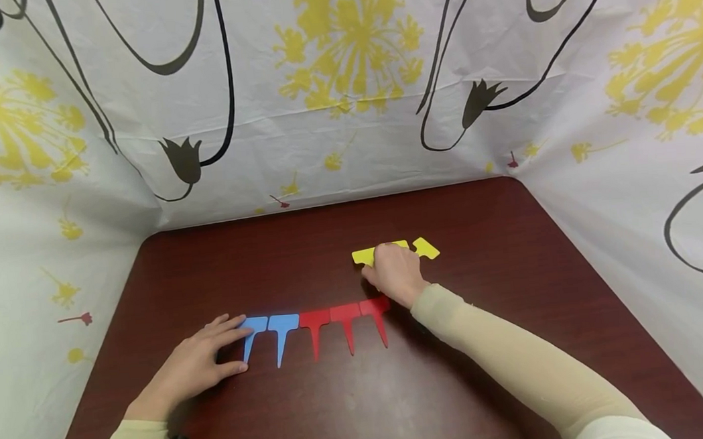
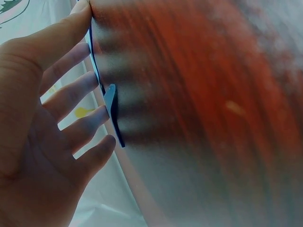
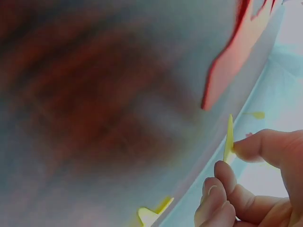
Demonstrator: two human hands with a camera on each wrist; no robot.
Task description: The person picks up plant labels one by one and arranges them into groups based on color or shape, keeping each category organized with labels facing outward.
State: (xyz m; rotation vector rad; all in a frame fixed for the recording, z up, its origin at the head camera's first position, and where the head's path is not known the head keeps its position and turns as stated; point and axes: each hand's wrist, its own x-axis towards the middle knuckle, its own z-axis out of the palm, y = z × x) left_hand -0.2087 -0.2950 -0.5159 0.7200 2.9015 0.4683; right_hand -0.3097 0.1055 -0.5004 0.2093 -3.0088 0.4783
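Observation:
Blue and red T-shaped plant labels lie in a row on the table: two blue, the right one being a blue plant label (image 1: 283, 322), then three red, the middle one a red plant label (image 1: 346, 312). My left hand (image 1: 194, 365) rests with extended fingers on the leftmost blue plant label (image 1: 258, 324), thumb by its pointed end. Beyond the row, my right hand (image 1: 395, 270) pinches a yellow plant label (image 3: 229, 137) between thumb and fingers. In the head view that hand partly covers the yellow pieces (image 1: 362, 256). Another yellow plant label (image 1: 426, 248) lies just right of it.
The dark red-brown table (image 1: 257, 265) has rounded far corners. A white patterned cloth (image 1: 324, 161) with yellow flowers and dark stems hangs behind the table and along both sides.

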